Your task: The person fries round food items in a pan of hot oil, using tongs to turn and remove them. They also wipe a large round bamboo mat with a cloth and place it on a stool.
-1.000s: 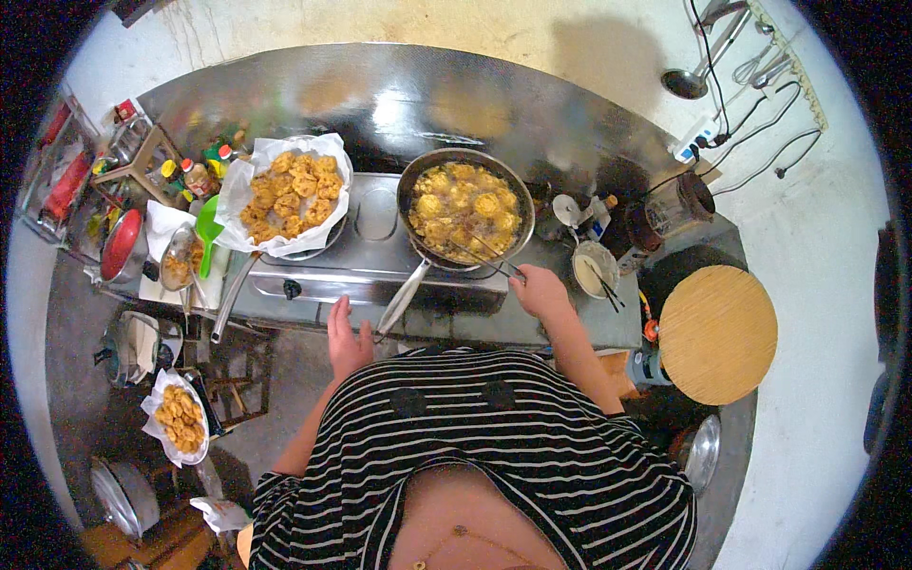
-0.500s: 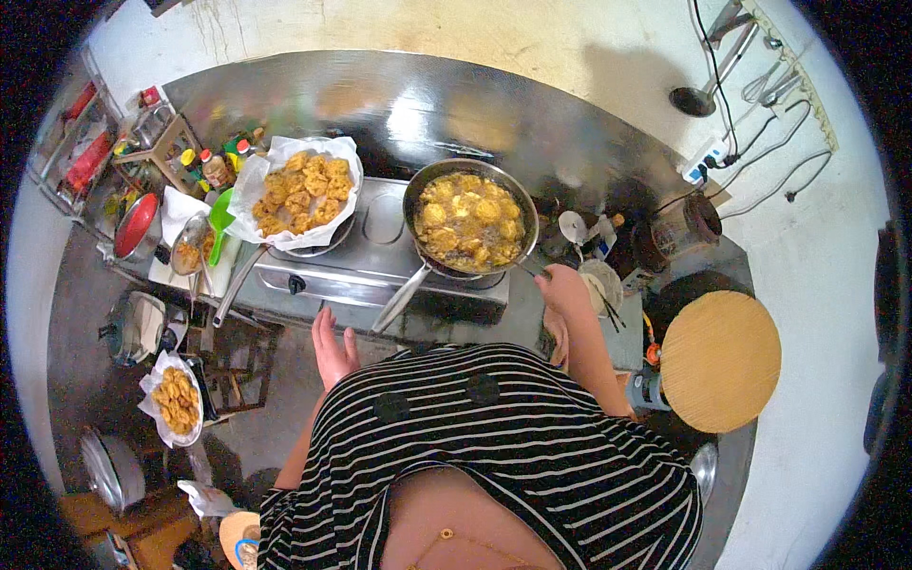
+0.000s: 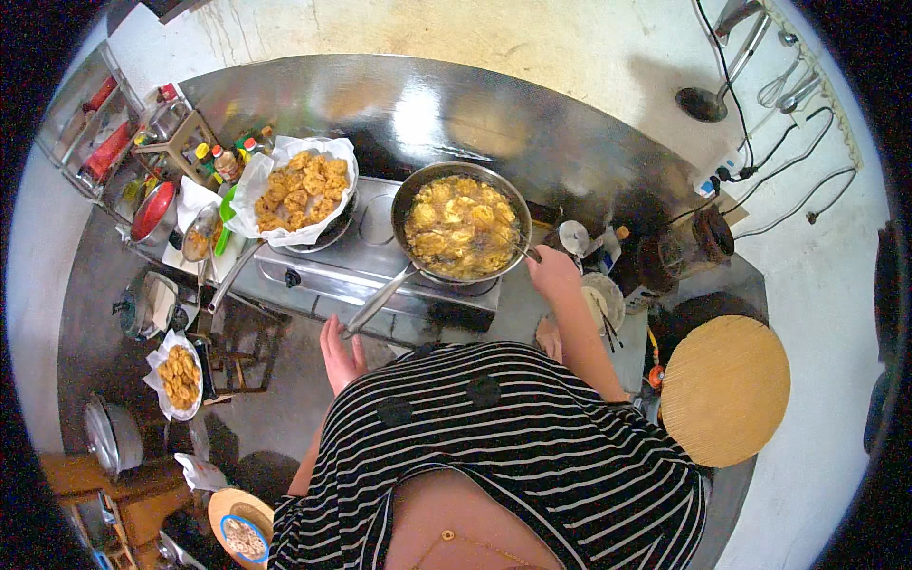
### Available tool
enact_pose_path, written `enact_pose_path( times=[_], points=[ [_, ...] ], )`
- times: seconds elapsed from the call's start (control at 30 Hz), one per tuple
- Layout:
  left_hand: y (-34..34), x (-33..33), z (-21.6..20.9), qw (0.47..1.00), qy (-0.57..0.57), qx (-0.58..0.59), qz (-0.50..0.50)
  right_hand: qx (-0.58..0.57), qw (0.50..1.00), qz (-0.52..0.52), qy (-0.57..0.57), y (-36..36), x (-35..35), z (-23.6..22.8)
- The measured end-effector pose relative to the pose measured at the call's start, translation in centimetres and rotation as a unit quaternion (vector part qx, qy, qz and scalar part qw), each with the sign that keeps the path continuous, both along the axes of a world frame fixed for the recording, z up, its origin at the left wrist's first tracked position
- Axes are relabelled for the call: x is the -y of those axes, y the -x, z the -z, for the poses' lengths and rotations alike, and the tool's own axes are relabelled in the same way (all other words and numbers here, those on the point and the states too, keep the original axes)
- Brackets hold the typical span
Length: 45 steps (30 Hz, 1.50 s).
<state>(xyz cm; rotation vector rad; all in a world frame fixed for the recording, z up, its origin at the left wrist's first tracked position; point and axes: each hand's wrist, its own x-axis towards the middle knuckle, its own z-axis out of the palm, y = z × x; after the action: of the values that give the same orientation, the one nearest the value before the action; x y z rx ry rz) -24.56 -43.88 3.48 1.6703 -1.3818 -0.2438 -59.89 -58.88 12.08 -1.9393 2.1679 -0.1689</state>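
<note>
A deep frying pan (image 3: 400, 249) sits on the stove's right burner, and battered golden pieces (image 3: 461, 226) bubble in its oil. My right hand (image 3: 553, 273) is closed at the pan's right rim, around what looks like a short dark side handle; its fingers partly hide it. My left hand (image 3: 344, 355) is open, fingers apart and pointing up, close by the end of the pan's long metal handle (image 3: 378, 302). I cannot tell whether it touches that handle. On the left burner, a second pan carries a paper-lined heap of fried pieces (image 3: 302, 190).
The steel stove (image 3: 328, 276) spans the counter. Left of it are a green utensil (image 3: 227, 215), a strainer (image 3: 200, 234), a red-lined pan (image 3: 155, 213) and bottles (image 3: 226, 164). More fried pieces (image 3: 179, 378) lie lower left. On the right are chopsticks (image 3: 610, 331) and a round woven lid (image 3: 727, 390).
The frying pan has shifted and turned slightly, its long handle's end swinging left toward my left hand. The pieces inside look more bunched and foamy. The view has tilted a little.
</note>
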Motion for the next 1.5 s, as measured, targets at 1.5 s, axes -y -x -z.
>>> enact_pose_path(
  times=[1.5],
  points=[
    [-0.2, 3.2, -0.2, 0.999, -0.011, 0.033, 0.014, 0.377, 0.895, 0.020, -0.240, -0.7, -5.6, 4.0]
  ],
)
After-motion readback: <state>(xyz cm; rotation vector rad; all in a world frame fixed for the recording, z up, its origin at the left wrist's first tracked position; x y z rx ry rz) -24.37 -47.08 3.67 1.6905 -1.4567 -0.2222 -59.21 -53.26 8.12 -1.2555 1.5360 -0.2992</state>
